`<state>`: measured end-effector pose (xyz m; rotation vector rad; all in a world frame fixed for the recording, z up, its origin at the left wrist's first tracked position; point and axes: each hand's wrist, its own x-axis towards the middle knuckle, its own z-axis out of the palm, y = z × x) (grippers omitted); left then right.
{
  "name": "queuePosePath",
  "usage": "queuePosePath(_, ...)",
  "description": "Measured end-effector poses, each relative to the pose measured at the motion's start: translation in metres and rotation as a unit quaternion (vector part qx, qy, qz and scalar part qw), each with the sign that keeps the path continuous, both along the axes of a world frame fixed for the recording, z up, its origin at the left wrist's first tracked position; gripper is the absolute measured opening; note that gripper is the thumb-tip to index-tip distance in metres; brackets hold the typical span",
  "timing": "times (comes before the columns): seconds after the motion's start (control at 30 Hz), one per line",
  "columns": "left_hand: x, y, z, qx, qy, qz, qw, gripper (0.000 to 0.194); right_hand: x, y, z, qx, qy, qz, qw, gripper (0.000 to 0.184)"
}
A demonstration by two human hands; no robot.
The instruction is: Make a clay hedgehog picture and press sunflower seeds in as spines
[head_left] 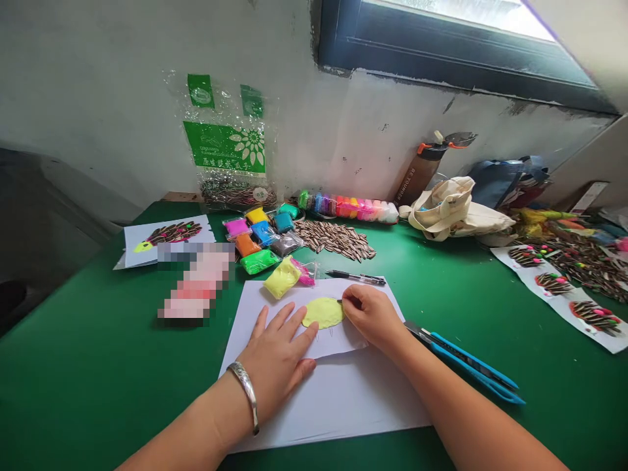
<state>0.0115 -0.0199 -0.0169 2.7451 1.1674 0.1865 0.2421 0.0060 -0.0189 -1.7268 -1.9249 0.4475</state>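
Your left hand [277,356] lies open and flat on a white paper sheet [338,409], just beside a flat yellow clay oval [322,313] on that sheet. Your right hand [373,317] pinches a small dark sliver [339,301] at the oval's edge; blue-handled scissors [466,363] lie right of the sheet.

A rough white plastered wall [147,124] rises behind a long bench with a smooth green top [88,373]. The wall is scuffed and flecked with small dark marks, and its paint is chipped along the lower edge of a deep blue-grey window frame [456,62], set high at upper right. Bright daylight shows through the window glass [475,10] at the top of the view. A pale wall section [591,160] angles in at far right. Beyond the bench's left edge, a dim grey area [44,242] is too shadowy to identify.
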Motion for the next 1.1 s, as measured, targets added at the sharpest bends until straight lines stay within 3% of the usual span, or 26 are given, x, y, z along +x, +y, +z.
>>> queuePosePath(0.3,0.0008,-0.0001,0.0005,-0.005,0.002,0.001,1.0,0.045,0.0026,-0.0029,0.0021,-0.041,0.104,-0.004,0.994,0.015)
queuePosePath(0.77,0.0012,0.0003,0.0045,-0.014,0.009,0.0,1.0,0.044,-0.0016,-0.0072,0.0055,-0.015,0.001,0.063,0.998,0.014)
queuePosePath(0.97,0.002,-0.0008,0.0055,-0.015,0.012,0.003,1.0,0.045,0.0015,-0.0046,0.0061,-0.072,0.086,0.068,0.991,0.013)
queuePosePath(1.1,-0.0007,0.0003,0.0083,-0.015,0.015,-0.007,1.0,0.047,0.0012,-0.0027,0.0057,-0.045,0.042,0.083,0.995,0.013)
